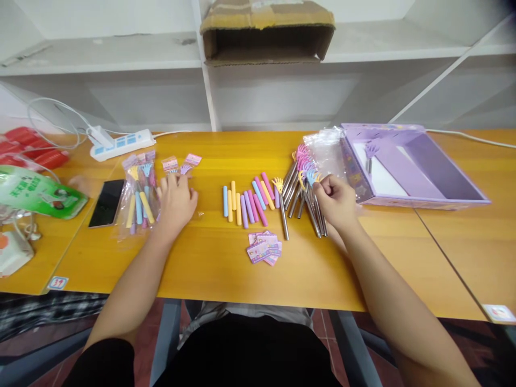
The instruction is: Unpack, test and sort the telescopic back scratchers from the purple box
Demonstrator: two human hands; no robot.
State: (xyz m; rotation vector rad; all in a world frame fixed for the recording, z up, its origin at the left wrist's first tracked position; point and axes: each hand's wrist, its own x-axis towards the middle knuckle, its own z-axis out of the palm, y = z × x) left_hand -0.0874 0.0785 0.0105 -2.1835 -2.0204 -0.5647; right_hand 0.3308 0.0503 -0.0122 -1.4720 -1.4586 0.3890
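Observation:
My right hand (334, 198) is closed in a pinch at the hand-shaped heads of a pile of telescopic back scratchers (303, 161) with metal rods, on a blue or yellow one; its fingers partly hide which. My left hand (177, 196) lies palm down with fingers apart, over bagged back scratchers with card tops (193, 159). To its left are more bagged back scratchers (139, 201). Between my hands lie several coloured handle tubes (245, 207) in rows. A yellow-headed back scratcher (283, 209) lies beside them, with a small pile of printed cards (265, 248) nearer me.
An open purple box (435, 169) stands at the right, with a purple back scratcher head (371, 150) inside and clear plastic bags (326, 150) beside it. A phone (107, 203), a power strip (123, 145) and a green packet (40, 192) are at the left. A cardboard box (266, 32) sits on the shelf.

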